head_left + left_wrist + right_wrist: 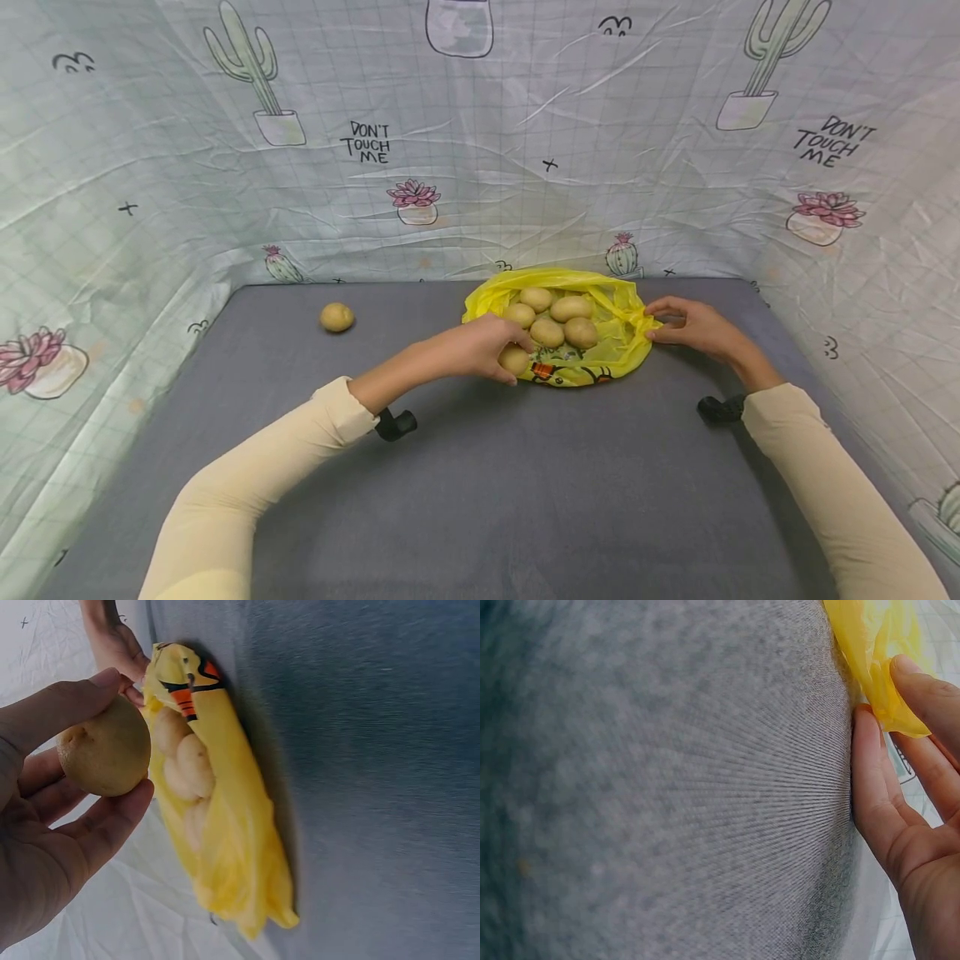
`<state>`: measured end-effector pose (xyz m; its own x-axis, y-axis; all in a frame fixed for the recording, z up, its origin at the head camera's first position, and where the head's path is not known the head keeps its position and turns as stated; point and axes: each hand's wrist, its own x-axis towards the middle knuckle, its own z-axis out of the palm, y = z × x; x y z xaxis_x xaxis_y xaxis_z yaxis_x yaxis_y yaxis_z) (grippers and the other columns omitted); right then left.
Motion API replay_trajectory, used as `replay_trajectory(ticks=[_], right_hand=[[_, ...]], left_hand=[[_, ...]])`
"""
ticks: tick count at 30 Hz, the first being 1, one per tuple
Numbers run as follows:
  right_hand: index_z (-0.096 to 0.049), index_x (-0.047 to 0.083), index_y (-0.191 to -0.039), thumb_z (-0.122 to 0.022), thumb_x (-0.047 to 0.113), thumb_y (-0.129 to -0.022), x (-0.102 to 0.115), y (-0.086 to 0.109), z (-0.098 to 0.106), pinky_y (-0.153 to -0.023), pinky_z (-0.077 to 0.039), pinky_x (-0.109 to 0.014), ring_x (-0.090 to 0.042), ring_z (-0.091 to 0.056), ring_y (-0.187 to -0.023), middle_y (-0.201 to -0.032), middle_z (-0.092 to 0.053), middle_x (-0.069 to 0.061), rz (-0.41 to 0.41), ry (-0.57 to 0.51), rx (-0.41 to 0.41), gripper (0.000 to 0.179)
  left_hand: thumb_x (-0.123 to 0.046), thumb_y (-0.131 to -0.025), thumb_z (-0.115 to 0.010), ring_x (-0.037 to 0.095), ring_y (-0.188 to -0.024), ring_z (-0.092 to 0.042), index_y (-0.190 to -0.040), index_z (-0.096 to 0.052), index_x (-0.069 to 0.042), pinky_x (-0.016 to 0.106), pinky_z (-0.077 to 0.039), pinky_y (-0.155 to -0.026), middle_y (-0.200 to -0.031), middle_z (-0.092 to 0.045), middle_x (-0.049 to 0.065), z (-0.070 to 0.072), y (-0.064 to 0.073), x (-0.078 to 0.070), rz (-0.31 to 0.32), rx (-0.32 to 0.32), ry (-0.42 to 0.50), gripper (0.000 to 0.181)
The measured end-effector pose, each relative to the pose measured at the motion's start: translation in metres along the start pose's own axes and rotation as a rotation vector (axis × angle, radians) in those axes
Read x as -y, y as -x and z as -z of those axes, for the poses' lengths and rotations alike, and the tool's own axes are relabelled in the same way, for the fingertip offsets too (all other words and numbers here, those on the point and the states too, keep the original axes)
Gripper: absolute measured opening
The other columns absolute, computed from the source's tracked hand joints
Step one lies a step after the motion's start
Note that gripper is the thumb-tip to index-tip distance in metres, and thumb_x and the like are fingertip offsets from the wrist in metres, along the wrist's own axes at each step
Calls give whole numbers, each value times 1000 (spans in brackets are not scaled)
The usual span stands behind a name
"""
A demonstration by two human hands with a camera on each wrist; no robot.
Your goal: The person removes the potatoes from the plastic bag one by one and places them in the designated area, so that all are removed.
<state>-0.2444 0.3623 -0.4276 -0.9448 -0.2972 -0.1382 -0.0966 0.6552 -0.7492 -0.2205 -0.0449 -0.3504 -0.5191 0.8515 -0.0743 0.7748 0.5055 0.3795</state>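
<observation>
My left hand [480, 348] holds a potato [514, 360] between thumb and fingertips, at the near left rim of a yellow plastic bag [628, 357]. In the left wrist view this potato [106, 750] shows a small dimple, and the bag lies beyond it. Several more potatoes [572, 307] are grouped inside the bag, whose mouth is spread wide. At the bag's right end, my right hand [693, 325] pinches a gathered corner of the plastic. The right wrist view has the thumb [922, 694] over that yellow corner, with the fingers behind and below it.
One potato [337, 317] sits apart on the grey table [480, 492], near its far left corner. A pale cloth backdrop [480, 108] printed with cacti and lettering rises behind the table and along both sides.
</observation>
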Motion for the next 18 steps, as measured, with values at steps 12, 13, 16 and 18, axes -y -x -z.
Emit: replay_trajectory(ticks=[12, 13, 16, 18], right_hand=[[-53, 5, -141, -73, 31, -96, 0, 0, 0, -97, -49, -58, -51, -49, -131, -150, -46, -28, -5, 8, -9, 56], [-53, 5, -141, -73, 31, -96, -1, 0, 0, -97, -49, -57, -51, -50, -131, -150, -46, -28, -6, 9, -10, 56], [-53, 4, -141, -72, 32, -96, -1, 0, -1, -97, -50, -58, -53, -49, -131, -150, -45, -28, -6, 10, -6, 57], [-53, 5, -141, -72, 34, -96, -1, -1, 0, -97, -49, -59, -53, -49, -131, -150, -45, -28, -7, 8, -4, 57]], left_hand=[[-16, -81, -88, 21, -104, -65, -120, -70, -4, 32, -53, -86, -118, -70, 6, -15, 22, 19, 12, -47, 27, 45], [-16, -81, -88, 20, -104, -64, -120, -70, -4, 32, -53, -86, -118, -70, 6, -15, 23, 20, 13, -53, 30, 45], [-16, -81, -88, 20, -104, -64, -119, -70, -4, 32, -53, -86, -117, -70, 5, -17, 26, 23, 12, -72, 41, 44], [-16, -80, -88, 21, -104, -64, -119, -70, -5, 33, -53, -87, -117, -70, 5, -17, 29, 24, 17, -86, 52, 44]])
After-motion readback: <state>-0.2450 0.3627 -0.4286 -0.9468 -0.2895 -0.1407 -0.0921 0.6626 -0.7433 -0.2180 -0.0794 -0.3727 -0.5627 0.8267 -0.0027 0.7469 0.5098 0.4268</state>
